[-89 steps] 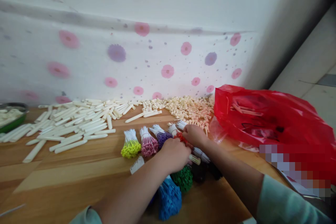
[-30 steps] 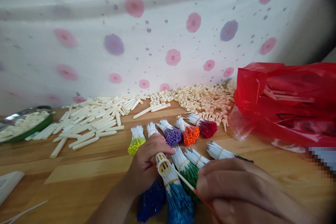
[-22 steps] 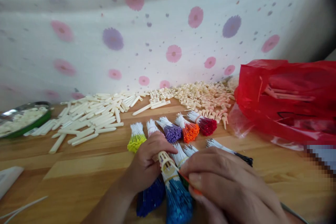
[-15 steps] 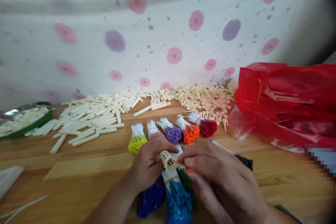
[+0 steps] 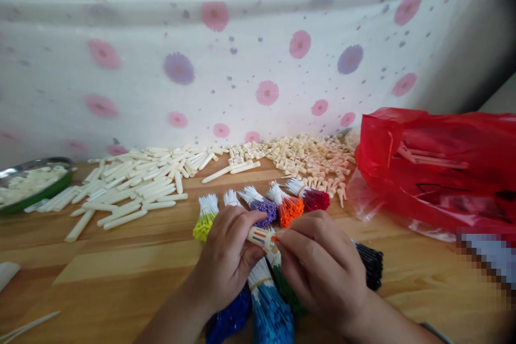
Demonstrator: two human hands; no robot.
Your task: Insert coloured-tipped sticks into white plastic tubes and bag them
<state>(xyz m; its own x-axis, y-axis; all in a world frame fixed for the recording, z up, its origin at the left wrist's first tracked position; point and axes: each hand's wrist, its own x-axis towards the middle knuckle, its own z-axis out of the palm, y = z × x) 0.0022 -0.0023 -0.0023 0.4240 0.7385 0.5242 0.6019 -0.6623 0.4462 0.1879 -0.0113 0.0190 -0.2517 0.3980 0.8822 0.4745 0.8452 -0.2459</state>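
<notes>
Between the thumb and fingers of my left hand (image 5: 226, 258) is a cream slotted pen barrel piece (image 5: 258, 236), lying sideways with its open ring end toward the right. My right hand (image 5: 328, 266) pinches a small orange-tipped pen refill (image 5: 274, 238) at that open end, and orange shows through a slot. Below my hands lie rubber-banded refill bundles: light blue (image 5: 274, 312), dark blue (image 5: 229, 314) and green (image 5: 291, 291), partly covered. Beyond them are yellow (image 5: 204, 223), purple (image 5: 265, 209), orange (image 5: 291, 211) and dark red (image 5: 316, 199) bundles. A black bundle (image 5: 371, 264) is right of my right hand.
Long cream pen tubes (image 5: 137, 188) are heaped at the back left, beside a green-sided dish (image 5: 66, 178) of small pale parts. Slotted barrel pieces (image 5: 306, 153) are piled at the back. A red plastic bag (image 5: 439, 183) stands right. A flowered sheet (image 5: 242, 64) hangs behind.
My right hand has brought the orange refill into the barrel piece's open end. The barrel piece has turned more sideways, and the whole view has shifted slightly.
</notes>
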